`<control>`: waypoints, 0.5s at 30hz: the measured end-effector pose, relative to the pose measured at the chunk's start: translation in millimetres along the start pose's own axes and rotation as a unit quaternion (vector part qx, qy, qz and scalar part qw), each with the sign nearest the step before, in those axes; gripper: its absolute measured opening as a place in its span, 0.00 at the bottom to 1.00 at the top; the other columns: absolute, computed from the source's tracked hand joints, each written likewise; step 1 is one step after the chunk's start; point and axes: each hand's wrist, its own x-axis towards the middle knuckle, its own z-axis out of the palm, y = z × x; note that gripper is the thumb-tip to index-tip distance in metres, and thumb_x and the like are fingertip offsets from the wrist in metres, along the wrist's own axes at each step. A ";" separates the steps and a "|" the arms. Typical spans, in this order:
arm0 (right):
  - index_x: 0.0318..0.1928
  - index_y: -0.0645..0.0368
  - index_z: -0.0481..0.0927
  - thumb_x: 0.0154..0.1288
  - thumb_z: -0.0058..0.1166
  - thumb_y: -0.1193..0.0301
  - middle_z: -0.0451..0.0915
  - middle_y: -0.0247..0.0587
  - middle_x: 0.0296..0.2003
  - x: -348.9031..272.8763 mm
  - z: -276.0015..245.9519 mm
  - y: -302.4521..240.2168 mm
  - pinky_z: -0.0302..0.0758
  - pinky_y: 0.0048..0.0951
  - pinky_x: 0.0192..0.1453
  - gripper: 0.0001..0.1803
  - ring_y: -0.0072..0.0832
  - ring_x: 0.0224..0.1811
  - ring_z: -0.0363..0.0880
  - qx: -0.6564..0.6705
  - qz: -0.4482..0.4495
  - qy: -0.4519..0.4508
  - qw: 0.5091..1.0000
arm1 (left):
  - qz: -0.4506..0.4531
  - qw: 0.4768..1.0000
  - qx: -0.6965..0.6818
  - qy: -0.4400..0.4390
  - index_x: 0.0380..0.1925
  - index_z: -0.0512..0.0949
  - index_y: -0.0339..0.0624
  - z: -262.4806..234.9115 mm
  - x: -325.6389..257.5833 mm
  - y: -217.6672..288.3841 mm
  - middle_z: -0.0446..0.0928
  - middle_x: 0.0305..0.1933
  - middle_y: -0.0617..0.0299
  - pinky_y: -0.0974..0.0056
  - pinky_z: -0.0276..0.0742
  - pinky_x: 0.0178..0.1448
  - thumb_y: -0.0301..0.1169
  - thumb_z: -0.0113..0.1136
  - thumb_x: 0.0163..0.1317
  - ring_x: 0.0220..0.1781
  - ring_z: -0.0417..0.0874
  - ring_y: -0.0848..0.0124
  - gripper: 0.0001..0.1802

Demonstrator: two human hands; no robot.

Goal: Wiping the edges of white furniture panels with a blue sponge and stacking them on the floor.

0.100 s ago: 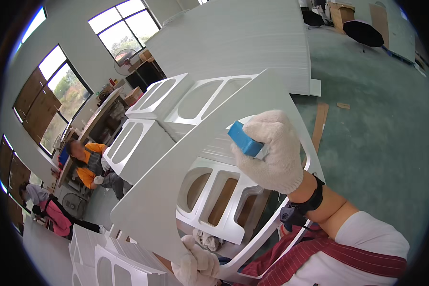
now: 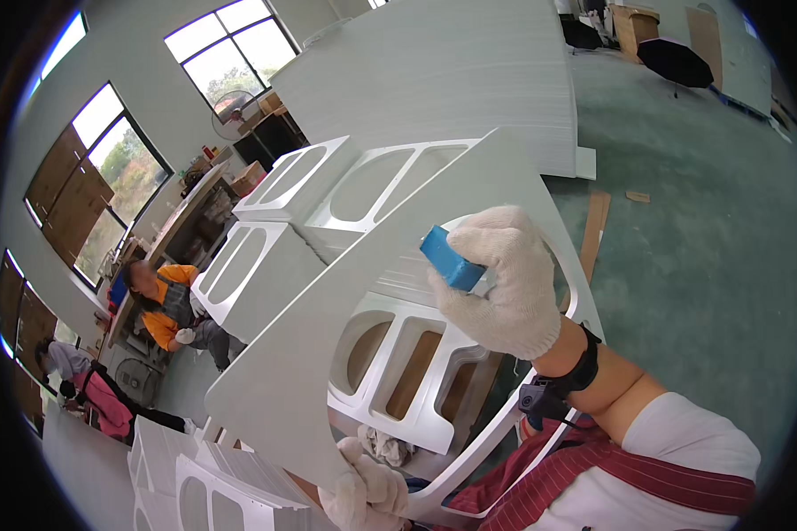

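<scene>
In its white knit glove, my right hand [image 2: 505, 288] is closed around a small blue rectangular block [image 2: 450, 258]. The block's exact kind is unclear. It lies over the upper edge of a large opening in a flat white panel [image 2: 283, 372], which is tilted in front of me. Whether block and panel touch, I cannot tell. My gloved left hand [image 2: 363, 494] is closed on the panel's edge beside the lower end of the opening. Through the opening shows another white frame [image 2: 403, 376] with several rounded cutouts, and a crumpled rag [image 2: 385, 445] below it.
Stacked white frames stand beyond the panel [image 2: 354, 190] and at the lower left [image 2: 208, 487]. A tall stack of white sheets [image 2: 434, 88] rises behind. Two people work at the left, one in orange [image 2: 164, 305], one in pink [image 2: 106, 403]. A cardboard strip [image 2: 595, 234] lies on the green floor.
My right hand and the blue block have shifted very slightly to the left. My left hand keeps its place on the panel.
</scene>
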 end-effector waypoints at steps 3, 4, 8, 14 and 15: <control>0.51 0.55 0.76 0.51 0.71 0.75 0.77 0.45 0.44 2.2 -0.3 1.7 0.80 0.37 0.45 0.25 0.39 0.45 0.80 -0.001 -0.014 -0.014 1.000 | 0.010 1.000 -0.002 -0.003 0.49 0.66 0.34 1.9 -1.5 -0.4 0.59 0.17 0.70 0.70 0.54 0.14 0.38 0.58 0.74 0.11 0.55 0.79 0.19; 0.51 0.55 0.76 0.51 0.71 0.74 0.77 0.45 0.44 2.7 0.1 0.3 0.80 0.38 0.46 0.25 0.40 0.46 0.80 0.001 -0.012 -0.019 1.000 | 0.012 1.000 -0.002 -0.003 0.50 0.66 0.33 0.5 -1.9 -1.2 0.59 0.17 0.70 0.70 0.55 0.14 0.38 0.58 0.74 0.11 0.55 0.79 0.19; 0.51 0.54 0.76 0.50 0.71 0.74 0.78 0.45 0.44 2.9 -2.9 -3.7 0.80 0.40 0.48 0.26 0.41 0.46 0.80 -0.023 -0.025 -0.078 0.996 | 0.010 1.000 0.002 0.006 0.55 0.66 0.31 -1.4 -1.7 -3.0 0.59 0.17 0.70 0.70 0.55 0.14 0.38 0.58 0.73 0.11 0.56 0.79 0.22; 0.50 0.53 0.77 0.50 0.71 0.73 0.80 0.43 0.45 -3.9 -3.3 0.7 0.79 0.41 0.51 0.25 0.42 0.50 0.79 -0.022 -0.028 -0.017 0.999 | 0.012 1.000 0.006 0.010 0.54 0.66 0.31 -1.3 -2.5 -3.5 0.58 0.17 0.70 0.70 0.55 0.14 0.38 0.58 0.74 0.11 0.56 0.79 0.22; 0.50 0.53 0.77 0.50 0.71 0.73 0.80 0.43 0.45 -4.3 -1.8 1.1 0.79 0.41 0.51 0.25 0.42 0.50 0.79 -0.015 -0.021 -0.017 1.000 | 0.011 1.000 0.005 0.010 0.53 0.66 0.32 -0.7 -2.3 -3.0 0.58 0.17 0.71 0.70 0.55 0.14 0.38 0.58 0.74 0.11 0.55 0.79 0.21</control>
